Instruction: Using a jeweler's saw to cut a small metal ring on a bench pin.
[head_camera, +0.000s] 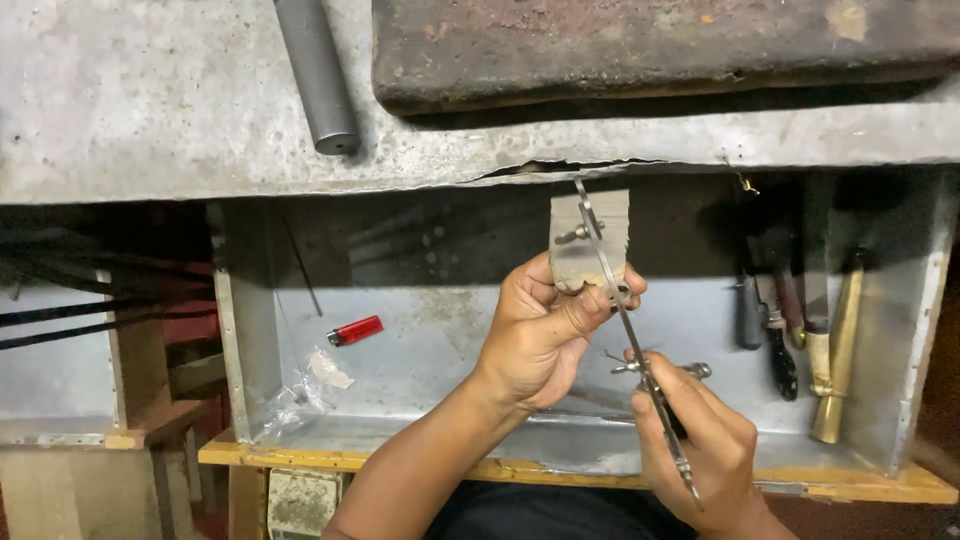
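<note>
My left hand (545, 330) grips a small pale wooden block (590, 240) that sticks out from under the bench edge, thumb and fingers wrapped around its lower part. My right hand (700, 445) is closed on the handle end of a thin metal saw frame (625, 320). The frame runs diagonally from the block's top down to my right hand, with small screws at both ends. Its thin edge lies across the block's front face. Both hands are over an open metal-lined drawer (450, 350).
A red lighter (355, 330) and a clear plastic bag (300, 390) lie in the drawer's left part. Several hand tools (790, 330), one with a brass handle (835, 360), rest along its right side. A grey metal rod (318, 75) and a dark slab (660, 45) sit on the benchtop above.
</note>
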